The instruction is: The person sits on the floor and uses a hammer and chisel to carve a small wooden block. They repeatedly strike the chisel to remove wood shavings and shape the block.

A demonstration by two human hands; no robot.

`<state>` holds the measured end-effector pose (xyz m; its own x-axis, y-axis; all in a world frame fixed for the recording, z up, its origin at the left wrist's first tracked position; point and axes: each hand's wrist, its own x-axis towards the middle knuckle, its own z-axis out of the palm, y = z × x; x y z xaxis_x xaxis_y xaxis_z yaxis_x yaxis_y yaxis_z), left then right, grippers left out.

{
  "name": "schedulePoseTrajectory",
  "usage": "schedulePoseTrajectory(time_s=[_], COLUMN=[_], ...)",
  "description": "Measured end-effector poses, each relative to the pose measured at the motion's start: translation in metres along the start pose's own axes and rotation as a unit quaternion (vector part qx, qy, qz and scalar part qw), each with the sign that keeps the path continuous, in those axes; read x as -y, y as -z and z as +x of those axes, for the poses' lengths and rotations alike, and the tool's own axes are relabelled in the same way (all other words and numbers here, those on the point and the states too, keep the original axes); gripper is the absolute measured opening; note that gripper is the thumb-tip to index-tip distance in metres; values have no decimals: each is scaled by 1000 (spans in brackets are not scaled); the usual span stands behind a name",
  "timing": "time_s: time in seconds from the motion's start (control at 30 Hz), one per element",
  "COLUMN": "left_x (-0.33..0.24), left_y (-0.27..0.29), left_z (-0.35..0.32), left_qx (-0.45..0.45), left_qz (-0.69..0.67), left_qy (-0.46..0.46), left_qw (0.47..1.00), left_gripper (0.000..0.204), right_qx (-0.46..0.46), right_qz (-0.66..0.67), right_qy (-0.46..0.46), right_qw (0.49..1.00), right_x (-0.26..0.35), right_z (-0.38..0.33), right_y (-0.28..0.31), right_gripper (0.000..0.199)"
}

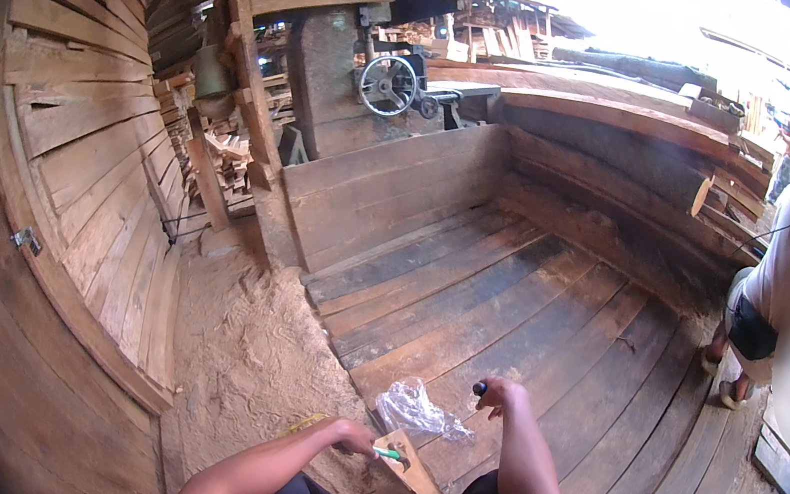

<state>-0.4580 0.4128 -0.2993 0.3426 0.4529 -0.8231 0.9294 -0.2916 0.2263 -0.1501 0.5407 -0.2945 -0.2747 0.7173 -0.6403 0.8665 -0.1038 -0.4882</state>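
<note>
My left hand point(354, 436) is closed around a slim tool with a green and white handle point(389, 454); its darker end lies over a short wooden board point(419, 480). The tool's exact kind is too small to tell. Off to the right, my right hand point(499, 395) grips a dark, round-ended object point(479, 388), seen mostly end-on, above the plank floor. Between the hands, a crumpled clear plastic bag point(417, 410) rests on the floor's edge. Something yellow point(308, 422) shows partly behind my left forearm.
Sawdust point(268, 361) covers the ground beside the plank floor point(544, 339). A wooden wall point(92, 174) stands at left. A machine with a handwheel point(387, 85) is behind a low board partition point(403, 193). Large timber point(617, 177) lies at the back. Another person point(785, 261) stands at right.
</note>
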Motion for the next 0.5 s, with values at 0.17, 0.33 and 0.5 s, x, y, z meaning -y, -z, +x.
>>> schedulePoseTrajectory(time_s=[0.17, 0.33, 0.5], left_x=[9, 12, 19], left_y=[-6, -11, -14], left_z=[0, 3, 7], left_qx=[-8, 13, -26], left_qz=[-69, -90, -48], left_qy=[4, 28, 17], left_qw=[998, 995, 998], left_gripper=[38, 36, 44], right_qx=[-35, -14, -33], right_qz=[-54, 14, 47], right_qy=[10, -14, -42], right_qw=[998, 1000, 997], right_x=[-6, -2, -16], right_z=[4, -12, 1], right_y=[3, 3, 5], right_gripper=[43, 44, 39])
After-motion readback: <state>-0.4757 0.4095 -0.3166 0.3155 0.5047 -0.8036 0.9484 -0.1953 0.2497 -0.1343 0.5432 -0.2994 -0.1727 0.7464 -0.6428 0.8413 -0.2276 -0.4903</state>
